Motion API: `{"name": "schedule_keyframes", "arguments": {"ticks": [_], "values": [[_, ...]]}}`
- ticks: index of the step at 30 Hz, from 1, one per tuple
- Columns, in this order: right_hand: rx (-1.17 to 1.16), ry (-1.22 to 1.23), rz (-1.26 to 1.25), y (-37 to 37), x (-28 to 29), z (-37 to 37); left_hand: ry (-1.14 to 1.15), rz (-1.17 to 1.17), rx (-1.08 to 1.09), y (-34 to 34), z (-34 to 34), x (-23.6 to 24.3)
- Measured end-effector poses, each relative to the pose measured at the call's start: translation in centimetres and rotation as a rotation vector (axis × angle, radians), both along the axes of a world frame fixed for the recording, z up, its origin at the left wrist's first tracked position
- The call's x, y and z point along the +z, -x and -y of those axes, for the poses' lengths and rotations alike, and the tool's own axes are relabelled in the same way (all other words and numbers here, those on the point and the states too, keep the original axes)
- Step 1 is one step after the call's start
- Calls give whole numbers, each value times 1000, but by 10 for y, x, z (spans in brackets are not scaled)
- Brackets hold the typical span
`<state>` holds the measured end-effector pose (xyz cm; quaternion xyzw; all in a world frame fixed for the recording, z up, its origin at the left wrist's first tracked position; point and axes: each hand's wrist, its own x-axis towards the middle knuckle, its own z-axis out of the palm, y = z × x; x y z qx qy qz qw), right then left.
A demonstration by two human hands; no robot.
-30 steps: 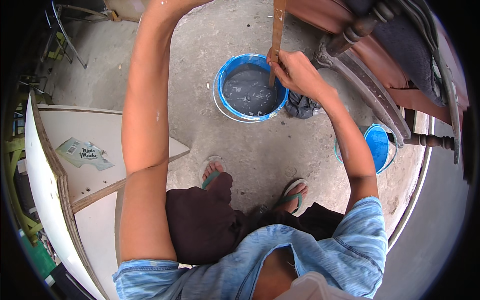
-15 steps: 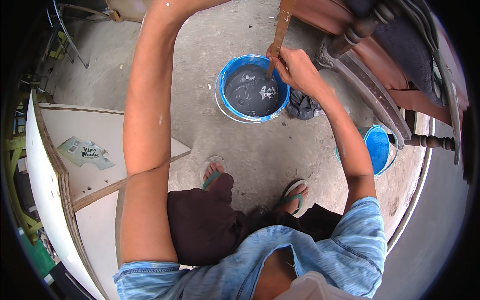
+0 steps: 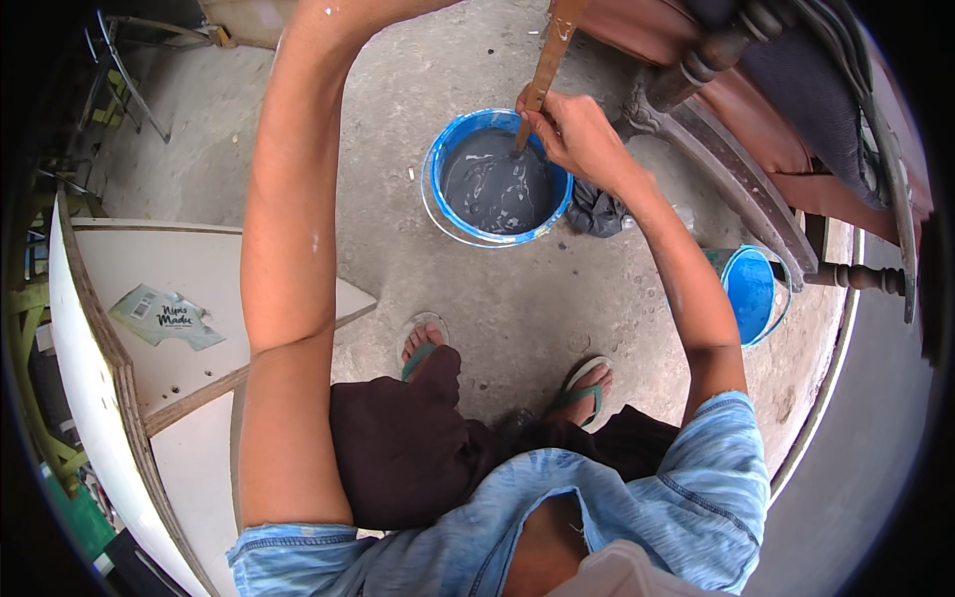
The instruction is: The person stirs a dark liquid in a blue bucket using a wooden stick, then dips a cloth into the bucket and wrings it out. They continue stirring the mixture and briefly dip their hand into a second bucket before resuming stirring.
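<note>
Wooden stick (image 3: pixel 549 65) and right hand (image 3: pixel 580 134) have shifted left since the earlier frame, stick's lower end now nearer the middle of the blue bucket (image 3: pixel 477 120).

Right hand clamped on stick, thumb and fingers pinching it just above the bucket's rim; stick tilted, lower tip in dark grey liquid (image 3: pixel 487 194), upper end running out past the top edge. Left hand beyond the top edge, so cannot tell its state; left forearm (image 3: pixel 298 149) reaches up that way. Bucket upright on concrete floor (image 3: pixel 408 264), crumpled black bag (image 3: pixel 595 211) just beside it, smaller blue bucket (image 3: pixel 749 291) farther right near dark wooden furniture (image 3: pixel 731 164). White board (image 3: pixel 184 261) at left carries a torn pale-green wrapper (image 3: pixel 149 316).
</note>
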<state>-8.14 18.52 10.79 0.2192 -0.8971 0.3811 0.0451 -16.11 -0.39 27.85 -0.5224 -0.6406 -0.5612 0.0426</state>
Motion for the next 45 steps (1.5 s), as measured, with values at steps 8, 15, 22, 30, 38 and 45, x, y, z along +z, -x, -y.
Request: {"name": "schedule_keyframes", "arguments": {"ticks": [8,15,22,30,38,45], "values": [[225,124,144,-22,-6,21,5,98,38,-1,5,-2],[47,46,-69,3,-8,10,-83,61,-105,1,-6,-6],[174,-68,303,-17,23,-4,-34,139,101,10,14,-12],[53,131,-54,7,-16,9,-83,34,-5,-14,-17,-2],[146,36,222,-17,15,-1,-64,130,25,-7,5,-1],[-11,86,-38,7,-6,3,-57,47,-52,-5,-14,-3]]}}
